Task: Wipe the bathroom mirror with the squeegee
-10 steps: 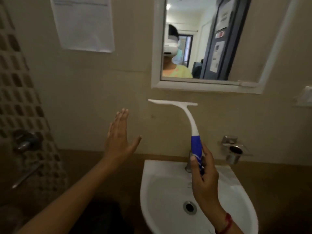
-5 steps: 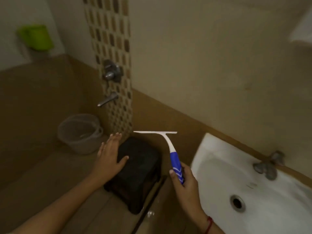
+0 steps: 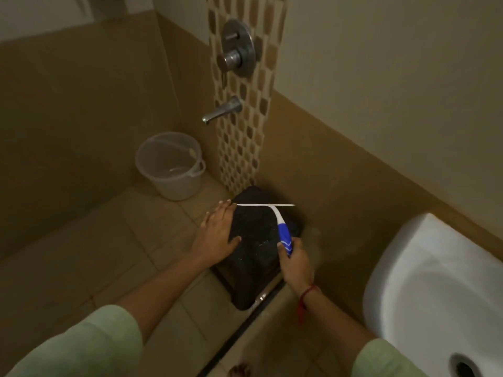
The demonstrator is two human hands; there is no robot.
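Note:
My right hand (image 3: 295, 261) grips the blue handle of the squeegee (image 3: 275, 216). Its white neck curves up to a thin white blade held level over a black stool (image 3: 258, 240). My left hand (image 3: 219, 232) is flat and open, fingers apart, over the stool's left edge, with its fingertips close to the blade's left end. The mirror is out of view.
A translucent bucket (image 3: 171, 165) stands on the tiled floor by the corner. A wall tap (image 3: 221, 111) and a round valve (image 3: 236, 49) sit on the mosaic strip above the stool. The white washbasin (image 3: 435, 289) juts out at the right.
The view has swung from the mirror down and left to the floor. Both hands have dropped with the squeegee and are now over the black stool.

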